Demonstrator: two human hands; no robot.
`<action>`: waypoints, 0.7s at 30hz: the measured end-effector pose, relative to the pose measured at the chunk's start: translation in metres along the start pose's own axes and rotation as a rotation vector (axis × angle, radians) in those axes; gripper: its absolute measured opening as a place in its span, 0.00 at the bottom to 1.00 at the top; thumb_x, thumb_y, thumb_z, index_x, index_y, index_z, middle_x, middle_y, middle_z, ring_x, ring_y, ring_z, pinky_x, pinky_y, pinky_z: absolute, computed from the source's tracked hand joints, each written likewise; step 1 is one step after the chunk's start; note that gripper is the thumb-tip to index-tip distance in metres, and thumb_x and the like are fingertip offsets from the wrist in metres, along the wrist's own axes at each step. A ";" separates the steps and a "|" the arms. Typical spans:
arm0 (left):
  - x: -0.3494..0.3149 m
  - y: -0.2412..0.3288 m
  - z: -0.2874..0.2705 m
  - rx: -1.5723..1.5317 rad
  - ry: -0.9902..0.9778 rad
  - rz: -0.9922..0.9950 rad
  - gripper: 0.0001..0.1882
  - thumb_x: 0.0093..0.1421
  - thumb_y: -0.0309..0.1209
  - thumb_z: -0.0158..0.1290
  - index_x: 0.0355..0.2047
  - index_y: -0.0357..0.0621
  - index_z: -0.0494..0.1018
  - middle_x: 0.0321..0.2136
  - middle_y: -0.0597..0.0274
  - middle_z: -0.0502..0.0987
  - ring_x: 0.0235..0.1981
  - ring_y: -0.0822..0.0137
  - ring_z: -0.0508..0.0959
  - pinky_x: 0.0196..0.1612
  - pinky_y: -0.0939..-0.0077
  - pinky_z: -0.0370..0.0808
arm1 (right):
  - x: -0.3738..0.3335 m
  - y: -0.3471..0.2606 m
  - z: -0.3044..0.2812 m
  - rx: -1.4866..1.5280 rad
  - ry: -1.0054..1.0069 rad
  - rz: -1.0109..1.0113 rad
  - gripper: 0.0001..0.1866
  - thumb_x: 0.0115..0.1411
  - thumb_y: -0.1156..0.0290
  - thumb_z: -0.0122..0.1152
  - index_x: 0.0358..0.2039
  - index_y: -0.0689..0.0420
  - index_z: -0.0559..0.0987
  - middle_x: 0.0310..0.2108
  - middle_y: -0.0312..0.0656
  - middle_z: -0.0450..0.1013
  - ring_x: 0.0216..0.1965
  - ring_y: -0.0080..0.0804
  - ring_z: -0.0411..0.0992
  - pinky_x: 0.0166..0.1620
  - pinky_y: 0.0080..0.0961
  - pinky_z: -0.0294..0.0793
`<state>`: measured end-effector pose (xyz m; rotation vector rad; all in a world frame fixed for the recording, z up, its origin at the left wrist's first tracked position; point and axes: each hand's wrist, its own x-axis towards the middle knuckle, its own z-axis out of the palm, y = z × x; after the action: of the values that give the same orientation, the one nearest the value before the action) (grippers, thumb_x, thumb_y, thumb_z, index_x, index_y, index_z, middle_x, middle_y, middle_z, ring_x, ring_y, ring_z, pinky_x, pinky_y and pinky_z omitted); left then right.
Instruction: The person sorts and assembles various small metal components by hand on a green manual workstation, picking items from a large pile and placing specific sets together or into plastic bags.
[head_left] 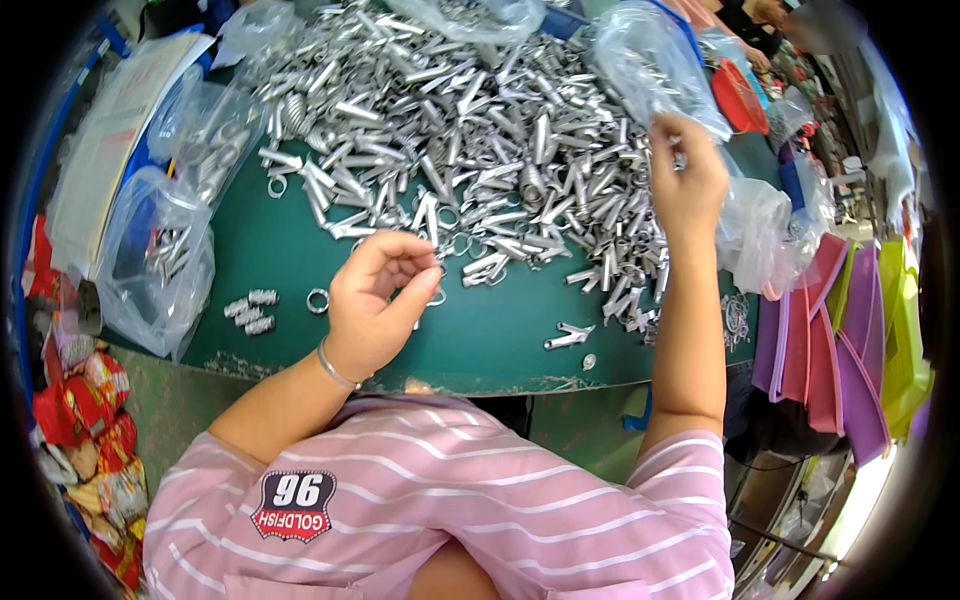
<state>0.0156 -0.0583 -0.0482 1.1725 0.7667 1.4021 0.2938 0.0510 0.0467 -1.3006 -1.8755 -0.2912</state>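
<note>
A large heap of small silver metal pieces (450,130), among them tube-like clips, coil springs and rings, covers the far part of the green table (480,345). My left hand (375,300) is at the heap's near edge, thumb and fingers closed in a pinch. Whatever is in it is too small to make out; a metal ring lies just by the thumb. My right hand (692,180) reaches to the heap's right side, its fingers curled next to a clear plastic bag (650,60). A bit of silver shows between those fingers, its kind unclear.
Several springs (250,312) and a loose ring (318,301) lie at left, by clear bags (150,260) of metal parts. Near the front edge lie a double clip (569,335) and a small round piece (589,361). Coloured plastic strips (840,340) hang at right beside a red basket (738,97).
</note>
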 end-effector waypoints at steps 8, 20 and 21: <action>-0.002 0.001 -0.001 0.062 -0.036 0.004 0.11 0.56 0.15 0.51 0.40 0.35 0.69 0.35 0.59 0.72 0.31 0.74 0.74 0.33 0.83 0.74 | -0.078 -0.069 0.015 0.038 -0.698 -0.131 0.09 0.43 0.74 0.68 0.25 0.60 0.76 0.27 0.42 0.69 0.32 0.42 0.69 0.35 0.34 0.68; 0.000 0.003 0.002 0.667 -0.189 0.319 0.18 0.43 0.15 0.59 0.37 0.40 0.77 0.29 0.60 0.74 0.29 0.66 0.76 0.30 0.77 0.74 | -0.102 -0.115 0.012 0.584 -0.431 -0.064 0.15 0.43 0.79 0.67 0.34 0.59 0.75 0.36 0.43 0.73 0.33 0.39 0.72 0.36 0.30 0.70; -0.001 0.003 0.002 0.625 -0.181 0.265 0.17 0.43 0.16 0.59 0.36 0.40 0.77 0.29 0.60 0.74 0.28 0.66 0.76 0.29 0.77 0.74 | -0.103 -0.117 0.012 0.621 -0.461 0.038 0.15 0.43 0.80 0.67 0.34 0.59 0.76 0.35 0.43 0.73 0.32 0.37 0.72 0.35 0.28 0.71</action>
<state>0.0162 -0.0601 -0.0447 1.9155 0.9811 1.2746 0.2006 -0.0632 -0.0066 -1.0111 -2.0691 0.6208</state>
